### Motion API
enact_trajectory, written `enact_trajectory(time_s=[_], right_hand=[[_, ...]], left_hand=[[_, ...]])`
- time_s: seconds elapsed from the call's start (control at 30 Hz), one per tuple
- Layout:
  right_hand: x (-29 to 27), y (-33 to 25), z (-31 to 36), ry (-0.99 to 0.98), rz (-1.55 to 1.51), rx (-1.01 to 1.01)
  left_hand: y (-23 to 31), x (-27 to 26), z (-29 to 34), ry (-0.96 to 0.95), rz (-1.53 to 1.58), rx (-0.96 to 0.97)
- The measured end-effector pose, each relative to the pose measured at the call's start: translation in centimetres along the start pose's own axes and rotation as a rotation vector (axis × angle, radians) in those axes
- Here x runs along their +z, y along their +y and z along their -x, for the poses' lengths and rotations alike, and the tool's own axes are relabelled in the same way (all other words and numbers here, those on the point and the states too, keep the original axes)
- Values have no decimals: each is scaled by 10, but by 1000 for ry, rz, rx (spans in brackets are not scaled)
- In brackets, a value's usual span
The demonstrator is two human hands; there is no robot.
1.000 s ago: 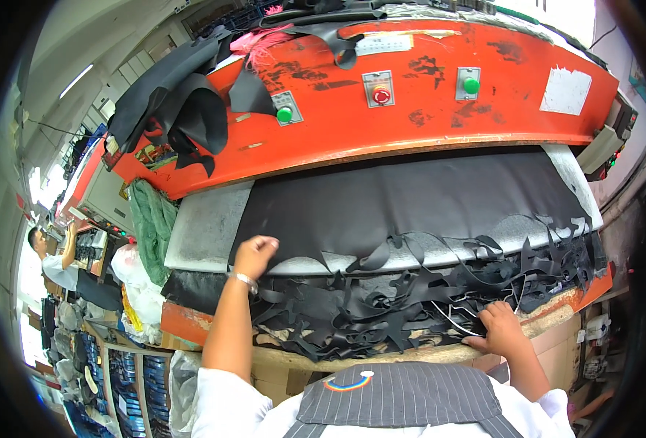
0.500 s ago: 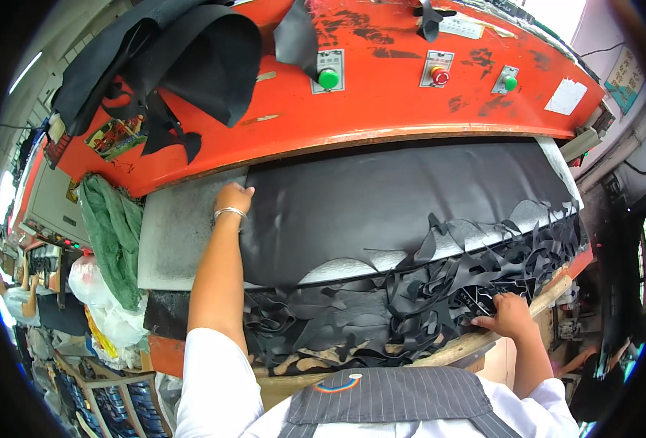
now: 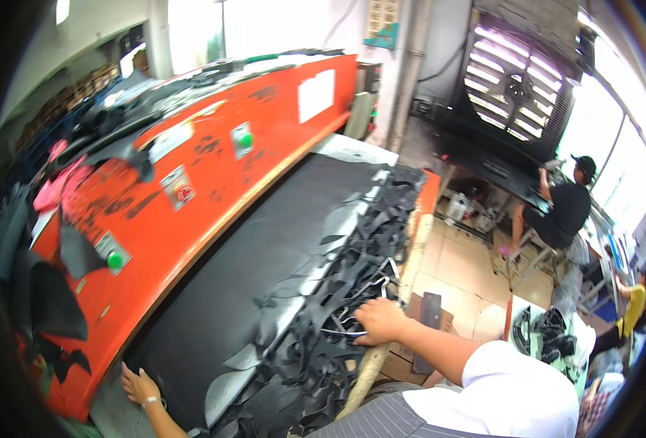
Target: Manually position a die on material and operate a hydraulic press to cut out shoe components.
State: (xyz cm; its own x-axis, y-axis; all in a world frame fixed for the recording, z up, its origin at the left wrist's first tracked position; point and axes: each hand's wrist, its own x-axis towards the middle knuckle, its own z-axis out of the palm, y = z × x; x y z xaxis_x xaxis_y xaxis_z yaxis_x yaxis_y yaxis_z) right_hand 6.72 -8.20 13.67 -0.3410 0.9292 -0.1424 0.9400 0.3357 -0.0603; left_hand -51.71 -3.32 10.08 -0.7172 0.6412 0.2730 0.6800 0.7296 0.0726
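A large black leather-like sheet (image 3: 228, 248) covers the pale bed of a machine. Near its left end, my left hand (image 3: 142, 385) rests with fingers apart at the sheet's edge. My right hand (image 3: 381, 321) is closed on a thin metal outline frame, which looks like a cutting die (image 3: 387, 274). Part of that die is hidden under the fingers. It is among tangled black offcuts (image 3: 315, 350) heaped along the front of the bed.
Behind the sheet rises an orange machine beam (image 3: 213, 153) with green buttons (image 3: 245, 141) and a red button (image 3: 183, 193). A worn pale rail (image 3: 366, 376) edges the front. At the right, a person in black (image 3: 567, 201) sits by a dark table (image 3: 483, 164); a fan (image 3: 516, 87) stands behind.
My view has swung to the right, bringing in the seated person and fan. The left hand's fingers have spread from a closed grip at the sheet's edge. The die's metal outline shows more.
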Motion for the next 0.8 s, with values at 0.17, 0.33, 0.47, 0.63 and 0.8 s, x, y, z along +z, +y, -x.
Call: enact_trajectory(time_s=[0.17, 0.33, 0.47, 0.63, 0.8], right_hand=[[1, 14, 0, 7, -140, 37], [6, 24, -11, 52, -244, -59], [10, 49, -9, 210, -301, -189], [13, 102, 8, 380, -346, -272], [19, 127, 3, 356, -393, -351]], left_hand=[[104, -21, 50, -317, 41, 370], [212, -7, 87, -265, 98, 643], [295, -40, 141, -396, 23, 738], [333, -77, 203, -427, -14, 864], [336, -86, 220, -440, -45, 909]])
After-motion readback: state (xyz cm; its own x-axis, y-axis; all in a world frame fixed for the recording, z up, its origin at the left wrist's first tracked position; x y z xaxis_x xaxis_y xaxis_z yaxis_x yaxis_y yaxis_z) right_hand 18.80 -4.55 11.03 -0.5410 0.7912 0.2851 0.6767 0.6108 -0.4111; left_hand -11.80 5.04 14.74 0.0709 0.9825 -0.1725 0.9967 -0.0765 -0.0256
